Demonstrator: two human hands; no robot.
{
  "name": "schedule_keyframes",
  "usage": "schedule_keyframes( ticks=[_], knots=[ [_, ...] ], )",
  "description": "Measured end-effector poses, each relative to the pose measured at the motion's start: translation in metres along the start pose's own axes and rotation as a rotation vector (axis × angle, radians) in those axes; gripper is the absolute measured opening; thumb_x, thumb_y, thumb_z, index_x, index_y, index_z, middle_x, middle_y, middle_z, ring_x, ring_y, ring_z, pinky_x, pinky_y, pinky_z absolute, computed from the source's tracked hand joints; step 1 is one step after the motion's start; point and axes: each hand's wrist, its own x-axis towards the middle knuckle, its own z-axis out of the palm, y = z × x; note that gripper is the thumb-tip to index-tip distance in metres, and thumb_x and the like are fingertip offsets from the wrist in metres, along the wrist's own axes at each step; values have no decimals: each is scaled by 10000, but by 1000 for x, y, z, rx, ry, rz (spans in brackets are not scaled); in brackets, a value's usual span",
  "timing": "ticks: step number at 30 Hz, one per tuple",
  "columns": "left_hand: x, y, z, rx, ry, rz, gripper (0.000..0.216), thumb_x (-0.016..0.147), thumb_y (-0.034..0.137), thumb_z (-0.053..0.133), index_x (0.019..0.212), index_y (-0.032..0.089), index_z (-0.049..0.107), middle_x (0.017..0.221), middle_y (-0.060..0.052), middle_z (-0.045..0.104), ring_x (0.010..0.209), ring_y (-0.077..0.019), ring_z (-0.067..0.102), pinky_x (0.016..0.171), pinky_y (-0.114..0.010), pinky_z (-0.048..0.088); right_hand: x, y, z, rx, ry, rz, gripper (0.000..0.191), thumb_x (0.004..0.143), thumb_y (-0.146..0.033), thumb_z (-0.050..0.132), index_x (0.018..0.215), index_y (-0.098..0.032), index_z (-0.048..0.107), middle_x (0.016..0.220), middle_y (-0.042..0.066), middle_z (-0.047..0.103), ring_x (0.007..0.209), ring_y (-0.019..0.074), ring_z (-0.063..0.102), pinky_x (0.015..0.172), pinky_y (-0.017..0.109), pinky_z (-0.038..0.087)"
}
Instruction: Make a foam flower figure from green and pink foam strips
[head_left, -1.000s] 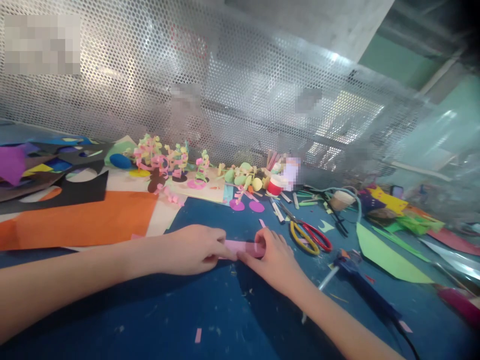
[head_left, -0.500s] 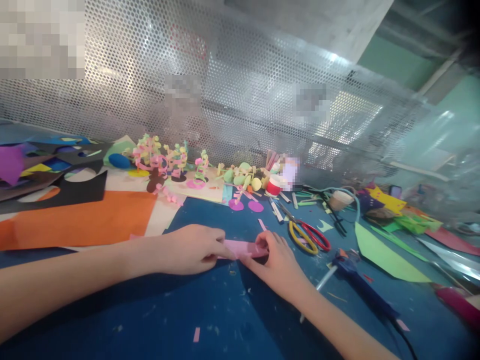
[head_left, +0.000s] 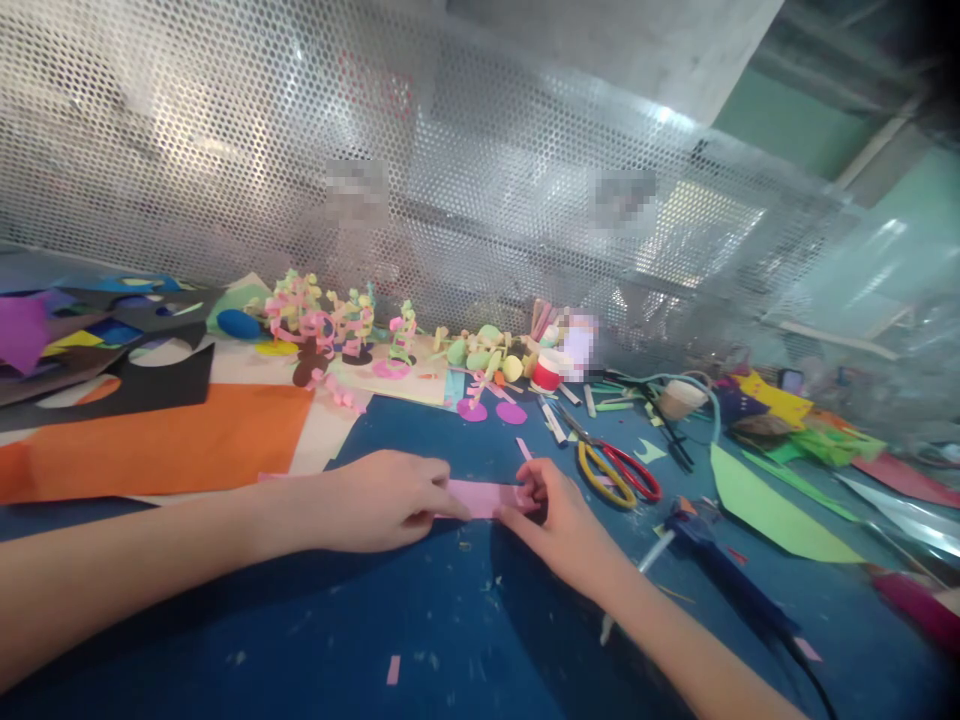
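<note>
At the centre of the frame we pinch a pink paper strip [head_left: 484, 497] flat on the blue bench [head_left: 420, 630], left hand [head_left: 390, 500] closed on one end, right hand [head_left: 559, 515] on the other. It looks light, limp and easily creased, so the ends seem the best hold.

The paper strip [head_left: 484, 497] lies on the table [head_left: 420, 620] between the left hand [head_left: 386, 500] at its 9 o'clock and the right hand [head_left: 562, 520] at 3 o'clock. Scissors [head_left: 619, 470] lie at 2 o'clock, the glue gun [head_left: 720, 570] at 4 o'clock.
</note>
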Motion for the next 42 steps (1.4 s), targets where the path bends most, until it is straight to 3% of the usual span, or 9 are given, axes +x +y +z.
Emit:
schedule_keyframes(
  ticks=[8, 14, 17, 20, 24, 29, 35, 42],
  knots=[
    [0, -1, 0, -10, -2, -1, 403, 789, 125, 440, 1115, 332, 557, 878, -7, 547, 741, -136, 565, 648, -216, 409, 0, 9, -11, 122, -48, -2, 209, 768, -277, 516, 942, -202, 429, 824, 28, 527, 774, 167, 529, 759, 348, 460],
    [0, -3, 2, -26, -3, -4, 424, 775, 121, 446, 1126, 331, 558, 879, -10, 551, 752, -140, 564, 654, -218, 403, 5, 19, -18, 182, -111, -10, 192, 728, -149, 480, 913, -199, 463, 826, 25, 541, 780, 152, 554, 754, 330, 476],
    [0, -4, 1, -44, 4, 12, 410, 775, 120, 450, 1111, 324, 566, 877, -9, 556, 747, -136, 562, 648, -215, 397, 7, 14, -22, 152, -12, 0, 194, 740, -117, 426, 901, -200, 495, 868, 40, 566, 806, 160, 570, 747, 333, 485],
    [0, -5, 0, -69, 6, 35, 369, 796, 137, 441, 1093, 311, 576, 860, -9, 555, 725, -129, 554, 629, -208, 387, 1, -6, -20, 72, 109, -122, 161, 804, -186, 432, 905, -217, 554, 948, 53, 589, 858, 176, 572, 777, 344, 474],
    [1, -9, -3, -136, -24, 29, 263, 808, 225, 475, 1028, 298, 600, 815, -4, 536, 693, -124, 536, 617, -205, 378, -11, -34, -7, 63, -59, -353, 200, 815, -157, 455, 932, -241, 594, 941, 24, 624, 900, 159, 572, 807, 302, 461],
    [-6, -16, -11, -350, -75, -111, 321, 751, 241, 533, 1072, 259, 526, 804, 20, 582, 655, -108, 535, 582, -190, 385, -15, -35, 4, 29, -89, -374, 198, 815, -136, 453, 936, -225, 583, 921, 29, 621, 881, 158, 571, 791, 301, 465],
    [-28, -18, -20, -475, -61, -307, 174, 778, 314, 497, 884, 205, 582, 809, 9, 599, 721, -112, 552, 630, -190, 409, -16, -29, 6, 18, -54, -458, 230, 848, -175, 437, 971, -246, 618, 960, 50, 618, 919, 172, 564, 826, 331, 467],
    [-38, -19, -16, -392, -20, -385, 189, 789, 308, 476, 923, 217, 573, 754, 18, 593, 649, -105, 524, 606, -192, 387, -17, -30, 9, -30, -80, -493, 314, 859, -187, 435, 1112, -285, 592, 988, 63, 601, 920, 187, 554, 799, 345, 486]
  ],
)
